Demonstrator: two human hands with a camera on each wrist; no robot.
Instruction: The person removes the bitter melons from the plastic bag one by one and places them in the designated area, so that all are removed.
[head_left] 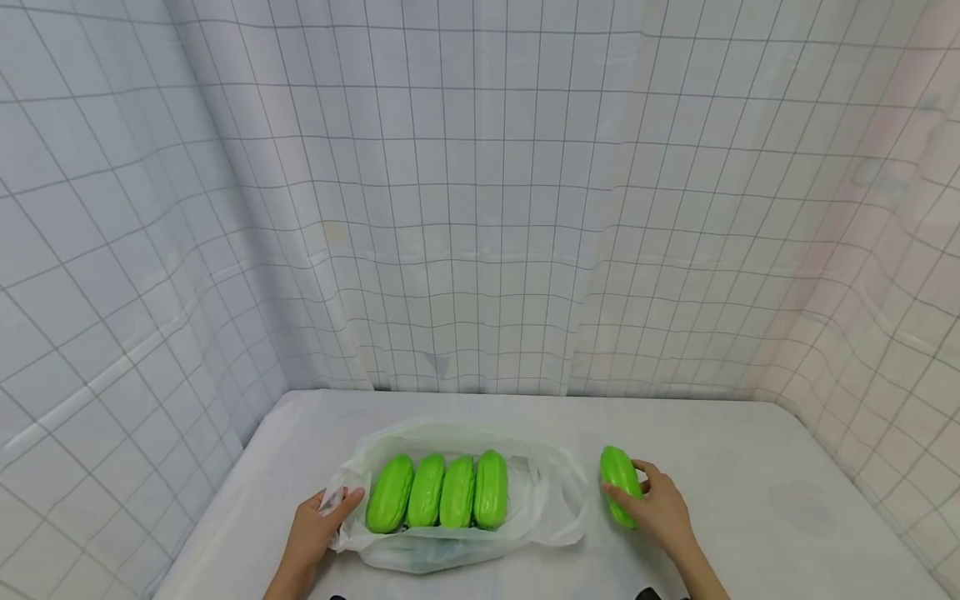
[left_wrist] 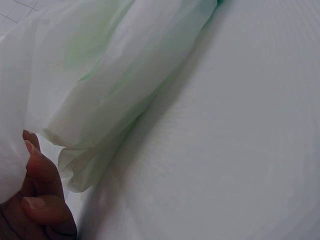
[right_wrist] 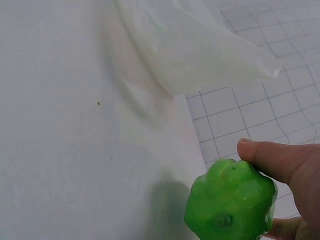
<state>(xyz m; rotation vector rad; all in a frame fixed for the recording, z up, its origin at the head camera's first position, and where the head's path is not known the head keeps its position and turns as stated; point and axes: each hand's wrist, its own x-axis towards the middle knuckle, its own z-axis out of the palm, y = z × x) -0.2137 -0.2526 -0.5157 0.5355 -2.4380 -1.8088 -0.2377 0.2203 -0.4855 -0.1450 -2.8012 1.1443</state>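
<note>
Left hand (head_left: pixel 317 527) pinches the left edge of the plastic bag (head_left: pixel 435 557) between thumb and fingers; four green vegetables (head_left: pixel 457 492) lie side by side inside. Right hand (head_left: pixel 665 508) grips a fifth vegetable (head_left: pixel 618 468), thumb and fingers closed around it, over the table (head_left: pixel 750 479), right of the bag

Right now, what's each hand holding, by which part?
The right hand grips a green vegetable across its middle; the left hand holds the white bag by its left edge.

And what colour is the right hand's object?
The object is bright green, clearest in the head view.
</note>
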